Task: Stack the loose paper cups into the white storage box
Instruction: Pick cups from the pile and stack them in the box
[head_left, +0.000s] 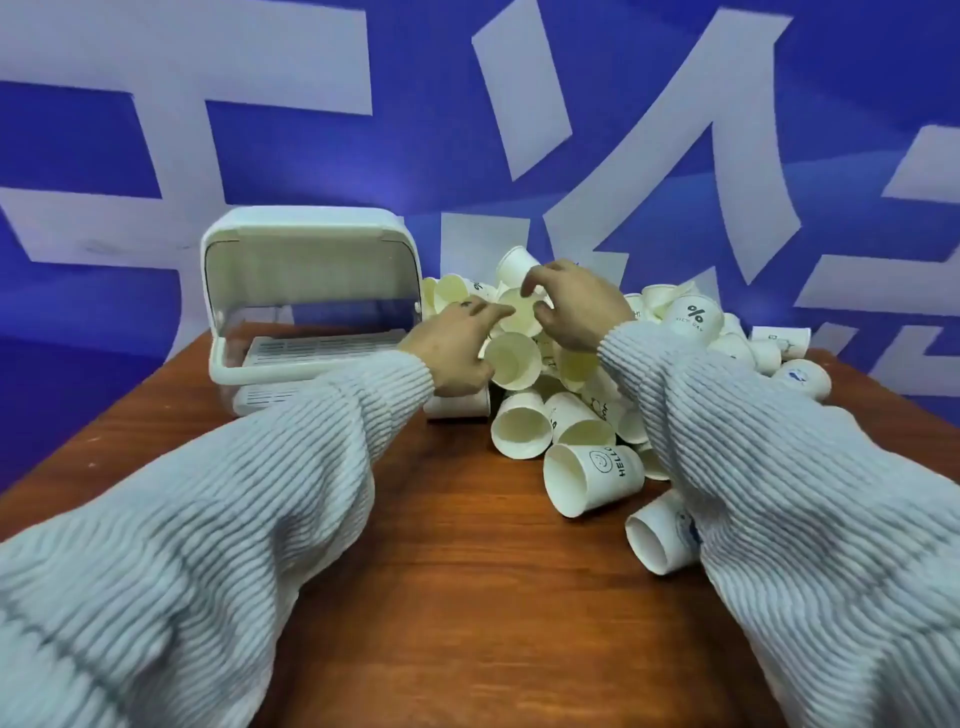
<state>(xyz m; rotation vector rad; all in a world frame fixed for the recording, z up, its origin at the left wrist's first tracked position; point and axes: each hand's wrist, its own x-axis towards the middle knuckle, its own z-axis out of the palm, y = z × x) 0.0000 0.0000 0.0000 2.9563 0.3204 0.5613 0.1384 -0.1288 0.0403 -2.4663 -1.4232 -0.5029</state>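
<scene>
Cups and box on bench.
Loose paper cups heaped, mostly tipped on their sides, right of white storage box, lid raised, slatted tray visible.

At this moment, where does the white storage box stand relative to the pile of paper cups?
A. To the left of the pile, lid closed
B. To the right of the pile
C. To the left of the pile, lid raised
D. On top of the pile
C: the box stands at the table's far left with its lid swung up and its slatted tray exposed, while the cups lie heaped to its right.
</scene>
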